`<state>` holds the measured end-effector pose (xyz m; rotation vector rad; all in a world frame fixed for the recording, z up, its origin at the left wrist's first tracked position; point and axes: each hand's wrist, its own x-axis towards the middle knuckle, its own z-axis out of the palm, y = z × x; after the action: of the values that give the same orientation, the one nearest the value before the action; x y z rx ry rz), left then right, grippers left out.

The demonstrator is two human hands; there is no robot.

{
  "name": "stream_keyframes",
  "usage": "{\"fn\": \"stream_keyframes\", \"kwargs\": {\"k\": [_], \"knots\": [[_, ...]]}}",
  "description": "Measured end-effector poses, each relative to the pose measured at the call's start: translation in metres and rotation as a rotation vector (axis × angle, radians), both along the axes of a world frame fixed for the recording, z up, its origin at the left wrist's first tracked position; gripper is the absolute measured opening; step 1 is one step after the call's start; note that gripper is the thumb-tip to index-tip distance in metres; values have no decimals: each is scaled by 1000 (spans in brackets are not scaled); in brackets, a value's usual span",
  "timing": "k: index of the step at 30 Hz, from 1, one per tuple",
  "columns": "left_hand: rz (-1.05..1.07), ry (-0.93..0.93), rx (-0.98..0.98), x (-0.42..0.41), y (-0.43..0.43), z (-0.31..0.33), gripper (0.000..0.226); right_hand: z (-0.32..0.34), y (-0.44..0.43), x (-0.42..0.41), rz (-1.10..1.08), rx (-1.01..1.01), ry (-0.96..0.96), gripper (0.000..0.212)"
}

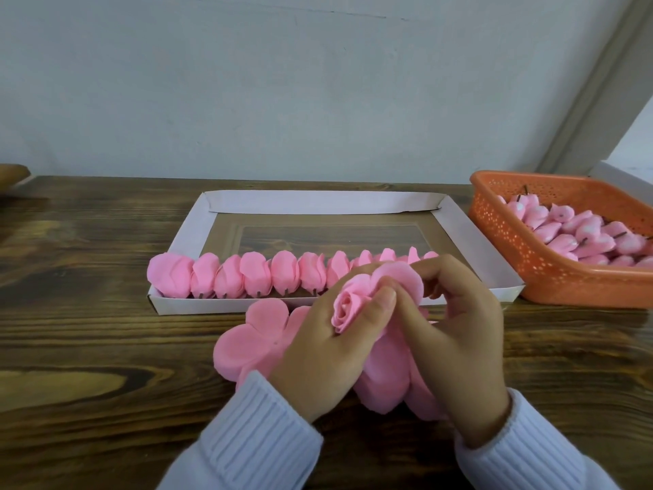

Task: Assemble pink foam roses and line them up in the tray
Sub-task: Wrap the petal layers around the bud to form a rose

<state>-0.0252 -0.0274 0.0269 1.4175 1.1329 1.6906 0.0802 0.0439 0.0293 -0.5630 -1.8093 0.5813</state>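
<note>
- Left hand (pixel 318 348) and right hand (pixel 459 334) both grasp one rose (pixel 344 309), fingers curled round its outer petals. They hold it just above the petal stack (pixel 247 344), in front of the tray (pixel 318 203).
- Step in hand, I judge: closing petals round the bud.
- Next move calls for standing it at the right end of the row of roses (pixel 247 277); the hands hide that end.
- An orange basket (pixel 530 263) of spare buds (pixel 583 235) stands to the right.

A white cardboard tray (pixel 470 238) lies on the wooden counter (pixel 88 313), pink foam roses (pixel 254 277) lined along its near edge; an orange plastic basket (pixel 530 263) stands to its right.
</note>
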Motion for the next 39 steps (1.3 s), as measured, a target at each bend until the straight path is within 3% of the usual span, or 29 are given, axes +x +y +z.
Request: {"fn": "stream_keyframes", "kwargs": {"k": [3,5,8,9,12,13,19,23,28,32,35,39], "knots": [[4,0,3,4,-2,5,22,1,-1,0,40,39,-2,11],[68,9,-49,4,-4,3,44,3,-1,0,67,67,-9,5],[67,-5,-140,3,-6,-1,53,4,-1,0,98,73,-6,4],[81,-5,-141,2,-5,-1,53,4,-1,0,100,69,-4,3],[23,-20,-37,2,0,0,19,1,-1,-1,84,-2,20,13],[21,-24,-11,3,0,2,17,1,-1,0,93,-17,32,16],[99,-50,-73,5,-6,5,30,7,1,2,224,88,-20,6],[56,31,36,5,-2,7,40,11,7,4,275,109,-74,7],[8,35,66,1,1,5,32,10,11,7,288,123,-115,9],[26,30,79,-1,3,0,23,10,9,7,345,3,-33,20],[80,31,55,-1,3,-1,23,9,7,7,390,-61,30,9],[190,8,37,-4,5,-3,25,9,6,6,387,-68,89,16]]}}
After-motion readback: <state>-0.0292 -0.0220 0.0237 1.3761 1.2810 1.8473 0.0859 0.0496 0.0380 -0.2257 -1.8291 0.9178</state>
